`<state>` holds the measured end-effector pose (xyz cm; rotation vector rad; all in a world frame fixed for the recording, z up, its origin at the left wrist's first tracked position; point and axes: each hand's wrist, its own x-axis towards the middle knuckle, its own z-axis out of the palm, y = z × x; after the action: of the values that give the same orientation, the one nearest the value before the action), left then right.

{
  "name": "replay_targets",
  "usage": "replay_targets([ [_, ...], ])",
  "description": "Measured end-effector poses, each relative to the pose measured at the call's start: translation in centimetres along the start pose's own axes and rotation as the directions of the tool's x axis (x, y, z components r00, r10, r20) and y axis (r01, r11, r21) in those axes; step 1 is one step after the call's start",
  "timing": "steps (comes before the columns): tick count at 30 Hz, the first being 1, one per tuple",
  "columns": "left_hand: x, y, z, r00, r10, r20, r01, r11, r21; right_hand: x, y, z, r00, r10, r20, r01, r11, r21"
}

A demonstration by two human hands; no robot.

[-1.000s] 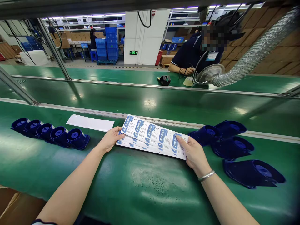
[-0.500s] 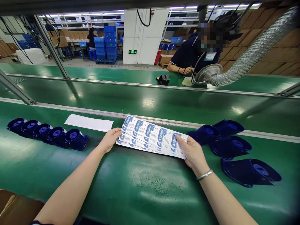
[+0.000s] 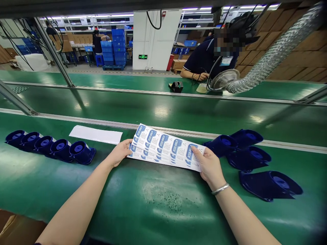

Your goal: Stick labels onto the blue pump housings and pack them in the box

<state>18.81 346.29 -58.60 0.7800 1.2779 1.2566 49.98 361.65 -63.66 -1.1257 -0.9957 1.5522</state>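
Between my two hands I hold several overlapping label sheets [image 3: 163, 146], white with blue printed headings, fanned slightly above the green bench. My left hand [image 3: 119, 153] pinches their left end, its thumb side on the edge. At the right end my right hand [image 3: 211, 165] grips them, thumb lying on top and the other fingers underneath. A blank white strip of paper [image 3: 95, 134] lies just beyond my left hand. Past my right hand are several dark blue plastic housings [image 3: 270, 183], lying on their sides. More blue housings [image 3: 81, 152] stand in a row at the left.
A metal rail [image 3: 163, 96] crosses behind the green bench [image 3: 158, 211]. Across it a co-worker [image 3: 201, 64] leans over the far bench beside a flexible silver duct [image 3: 278, 51]. A small black fixture [image 3: 176, 86] sits there. A cardboard box [image 3: 20, 228] is at lower left.
The view has shifted slightly. Both hands keep hold of the label sheets, which stay in nearly the same place with a marginally different tilt.
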Motion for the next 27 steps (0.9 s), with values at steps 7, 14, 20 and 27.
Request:
replay_targets([
  [7,-0.1,0.2,-0.1,1.000,-0.011,0.009,0.012,0.998,-0.058,0.1,0.1,-0.1,1.000,-0.014,0.005,0.014,1.000,-0.007],
  [14,0.2,-0.3,0.6,0.994,0.006,-0.111,-0.013,0.998,-0.065,-0.1,-0.2,-0.1,0.999,-0.015,0.037,0.016,1.000,-0.015],
  [20,0.5,-0.9,0.8,0.994,0.025,-0.104,-0.030,0.999,-0.045,-0.3,-0.2,0.1,0.999,-0.027,0.021,0.027,1.000,-0.011],
  [27,0.6,-1.3,0.7,0.994,0.026,-0.110,-0.029,0.999,-0.028,-0.2,0.0,0.0,0.999,-0.031,0.018,0.031,1.000,-0.006],
])
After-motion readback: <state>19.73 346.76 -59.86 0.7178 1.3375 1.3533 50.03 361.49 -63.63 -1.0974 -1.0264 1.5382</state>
